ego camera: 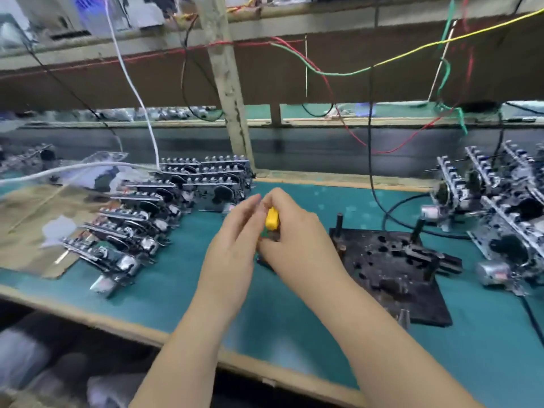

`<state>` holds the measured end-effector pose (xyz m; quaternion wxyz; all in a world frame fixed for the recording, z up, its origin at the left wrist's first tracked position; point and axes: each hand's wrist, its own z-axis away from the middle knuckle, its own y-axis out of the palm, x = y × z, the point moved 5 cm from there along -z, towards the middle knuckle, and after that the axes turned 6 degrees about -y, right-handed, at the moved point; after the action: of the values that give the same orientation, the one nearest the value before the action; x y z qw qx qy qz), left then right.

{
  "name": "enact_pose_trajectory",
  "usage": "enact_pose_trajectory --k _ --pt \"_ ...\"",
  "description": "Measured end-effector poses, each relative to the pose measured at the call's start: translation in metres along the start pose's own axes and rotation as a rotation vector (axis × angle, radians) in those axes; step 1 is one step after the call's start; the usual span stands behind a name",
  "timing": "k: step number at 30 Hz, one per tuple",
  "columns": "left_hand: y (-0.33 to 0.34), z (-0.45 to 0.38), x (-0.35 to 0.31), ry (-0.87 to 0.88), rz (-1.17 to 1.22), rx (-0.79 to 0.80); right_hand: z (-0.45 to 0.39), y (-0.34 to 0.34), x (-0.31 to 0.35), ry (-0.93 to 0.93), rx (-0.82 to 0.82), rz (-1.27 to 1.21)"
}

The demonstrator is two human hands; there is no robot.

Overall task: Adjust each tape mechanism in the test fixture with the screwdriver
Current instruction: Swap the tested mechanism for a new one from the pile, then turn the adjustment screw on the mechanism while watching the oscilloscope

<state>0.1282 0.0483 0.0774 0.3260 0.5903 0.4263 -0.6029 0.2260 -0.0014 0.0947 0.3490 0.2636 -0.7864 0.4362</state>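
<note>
The right hand (294, 234) is gripping a yellow-handled screwdriver (272, 218) above the green bench mat (294, 313); the left hand (235, 240) is touching it with straight fingers. The black perforated test fixture plate (391, 272) is lying just right, holding no mechanism. Metal tape mechanisms (141, 219) are standing in rows at left.
</note>
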Motion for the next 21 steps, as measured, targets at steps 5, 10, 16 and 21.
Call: enact_pose_trajectory --k 5,10,16,21 --pt "-0.044 -0.049 -0.001 0.212 -0.520 -0.111 -0.045 0.017 -0.003 -0.040 -0.027 0.117" --pt "-0.070 -0.136 0.001 0.214 -1.081 -0.165 -0.105 0.028 -0.034 0.046 -0.059 0.198" --pt "-0.082 -0.164 0.018 0.203 -1.284 -0.150 -0.139 0.074 -0.043 -0.032 0.066 0.241" --pt "-0.084 -0.158 -0.002 0.275 -1.190 -0.047 -0.141 0.071 -0.033 -0.113 0.106 0.316"
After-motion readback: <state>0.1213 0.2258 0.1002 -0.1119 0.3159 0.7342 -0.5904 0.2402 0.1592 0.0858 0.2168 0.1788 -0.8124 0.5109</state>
